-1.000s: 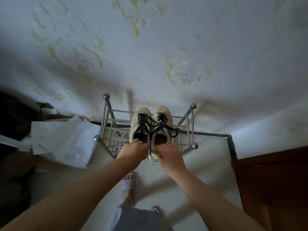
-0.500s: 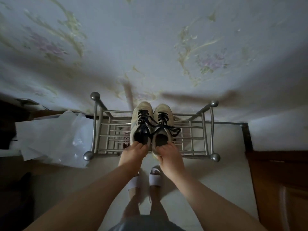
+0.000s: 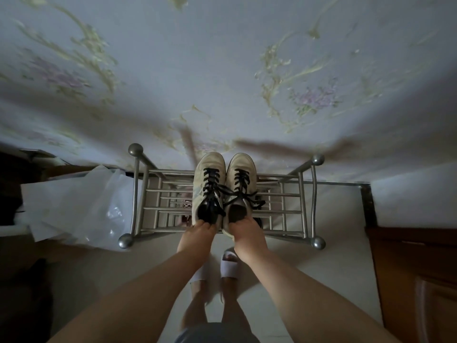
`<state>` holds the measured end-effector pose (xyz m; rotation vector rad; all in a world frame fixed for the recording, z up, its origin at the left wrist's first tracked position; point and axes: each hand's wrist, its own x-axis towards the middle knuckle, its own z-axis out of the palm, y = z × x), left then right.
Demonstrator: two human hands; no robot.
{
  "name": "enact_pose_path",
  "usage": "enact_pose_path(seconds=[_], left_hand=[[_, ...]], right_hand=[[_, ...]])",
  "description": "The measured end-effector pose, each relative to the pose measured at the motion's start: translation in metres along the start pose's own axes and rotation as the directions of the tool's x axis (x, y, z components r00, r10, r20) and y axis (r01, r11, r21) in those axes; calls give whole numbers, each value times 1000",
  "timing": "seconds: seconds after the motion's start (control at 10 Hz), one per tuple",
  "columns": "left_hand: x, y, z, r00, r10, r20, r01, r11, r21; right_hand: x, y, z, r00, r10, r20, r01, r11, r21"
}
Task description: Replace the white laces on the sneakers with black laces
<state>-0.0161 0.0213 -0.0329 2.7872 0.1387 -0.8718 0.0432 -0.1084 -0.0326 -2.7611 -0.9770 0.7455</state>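
Two cream sneakers with black laces sit side by side over the top of a metal shoe rack (image 3: pixel 313 194), toes toward the wall. My left hand (image 3: pixel 196 237) grips the heel of the left sneaker (image 3: pixel 210 167), fingers hooked into its opening. My right hand (image 3: pixel 248 235) grips the heel of the right sneaker (image 3: pixel 241 167) the same way. Loose black lace ends (image 3: pixel 256 196) trail off to the right of the right shoe. I cannot tell whether the soles touch the rack bars.
A crumpled clear plastic bag (image 3: pixel 81 204) lies left of the rack. A wooden door (image 3: pixel 418 276) stands at the right. Floral wallpaper (image 3: pixel 222 70) is behind the rack. My feet in white slippers (image 3: pixel 228 264) stand on the pale floor just before the rack.
The view has shifted so the rack now appears square-on and larger. Both hands keep holding the sneakers by the heels over the rack top; my feet have stepped closer.
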Motion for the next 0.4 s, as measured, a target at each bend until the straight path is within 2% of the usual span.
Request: enact_pose_path(seconds=[0.2, 0.4], left_hand=[[4, 6, -5, 999, -33, 42, 33, 999, -4], [3, 9, -26, 996, 20, 86, -24, 999, 43]], right_hand=[[6, -3, -11, 980, 24, 199, 0, 993, -120], [5, -11, -33, 923, 83, 376, -49, 994, -97]])
